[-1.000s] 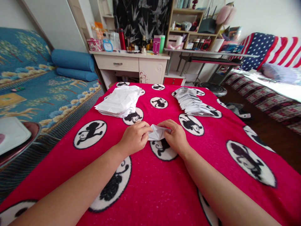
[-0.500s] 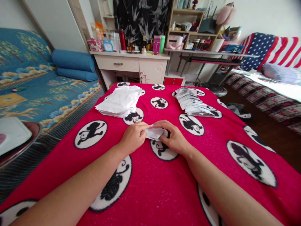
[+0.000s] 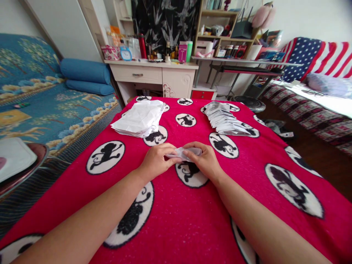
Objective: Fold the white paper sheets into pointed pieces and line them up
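A small folded white sheet of paper (image 3: 180, 153) is held between my two hands, just above the red cloth. My left hand (image 3: 158, 158) pinches its left end, thumb on the near side. On its right part, my right hand (image 3: 202, 157) presses the thumb over the paper with the fingers behind it. Beyond my left hand lies a stack of flat white paper sheets (image 3: 141, 116). A row of folded white papers (image 3: 224, 119), overlapping one another, rests past my right hand.
The table wears a red cloth (image 3: 176, 212) with black monkey figures in white ovals. Behind it stands a white dresser (image 3: 150, 71) with bottles and boxes. A blue sofa (image 3: 55, 106) is on the left, a bed (image 3: 316, 110) on the right, and a round stool (image 3: 247, 104) near the far right corner.
Both thumbs have moved onto the near face of the paper, which now looks narrower and flatter. The paper stack and the folded row have stayed in place.
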The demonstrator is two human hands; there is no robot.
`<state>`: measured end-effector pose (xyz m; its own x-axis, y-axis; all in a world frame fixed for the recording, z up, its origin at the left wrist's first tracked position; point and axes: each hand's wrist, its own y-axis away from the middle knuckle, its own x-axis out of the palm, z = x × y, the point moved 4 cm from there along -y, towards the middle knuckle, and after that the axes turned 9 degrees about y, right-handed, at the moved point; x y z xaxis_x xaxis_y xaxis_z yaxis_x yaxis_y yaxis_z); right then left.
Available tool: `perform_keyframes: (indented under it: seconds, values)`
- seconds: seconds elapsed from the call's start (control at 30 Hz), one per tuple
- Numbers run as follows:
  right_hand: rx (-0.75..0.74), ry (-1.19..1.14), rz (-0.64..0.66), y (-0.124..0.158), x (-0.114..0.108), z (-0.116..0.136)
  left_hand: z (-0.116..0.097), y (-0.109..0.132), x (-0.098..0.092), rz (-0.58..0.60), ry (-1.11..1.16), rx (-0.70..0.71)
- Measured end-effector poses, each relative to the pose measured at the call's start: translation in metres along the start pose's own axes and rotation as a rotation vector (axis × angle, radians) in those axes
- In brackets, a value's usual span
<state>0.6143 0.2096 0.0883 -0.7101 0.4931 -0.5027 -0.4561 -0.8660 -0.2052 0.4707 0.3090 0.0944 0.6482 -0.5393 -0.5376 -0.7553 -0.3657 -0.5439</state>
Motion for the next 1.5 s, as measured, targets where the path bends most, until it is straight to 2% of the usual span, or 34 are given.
perform_keyframes:
  seconds: [0.13,0.23,0.37,0.47,0.57,0.73,0.93,1.07,1.2,1.3,1.4,1.5]
  values:
    - [-0.039,-0.144,0.069,0.0,-0.004,0.008,0.005,-0.003,-0.008,-0.129,0.022,-0.127]
    - [-0.038,-0.234,0.113,-0.001,-0.002,0.007,0.009,-0.002,-0.014,-0.174,0.044,-0.229]
    - [0.047,-0.251,0.053,-0.002,-0.001,0.002,0.008,-0.001,-0.013,-0.173,0.09,-0.244]
    - [0.136,-0.229,-0.014,-0.001,0.0,0.0,0.006,0.0,-0.007,-0.169,0.246,-0.243]
    - [0.139,-0.212,-0.056,0.001,0.001,0.003,0.004,0.001,0.001,-0.119,0.348,-0.247]
    - [0.104,-0.191,-0.022,0.002,0.006,0.005,0.002,0.001,0.003,-0.093,0.305,-0.287]
    - [0.134,-0.16,0.0,0.0,-0.001,-0.002,0.012,-0.003,-0.01,-0.176,0.242,-0.376]
    - [0.114,-0.065,0.052,-0.001,-0.005,-0.004,0.024,-0.004,-0.015,-0.252,0.328,-0.425]
    - [-0.015,0.23,0.093,-0.001,-0.006,0.001,0.032,-0.003,-0.015,-0.293,0.391,-0.492]
    - [-0.074,0.451,0.053,-0.002,-0.01,0.005,0.032,-0.004,-0.015,-0.262,0.282,-0.454]
    - [-0.078,0.605,0.04,-0.003,-0.012,0.005,0.027,-0.005,-0.016,-0.202,0.013,-0.28]
    - [-0.052,0.747,0.037,-0.004,-0.012,0.004,0.022,-0.004,-0.013,-0.075,-0.294,-0.21]
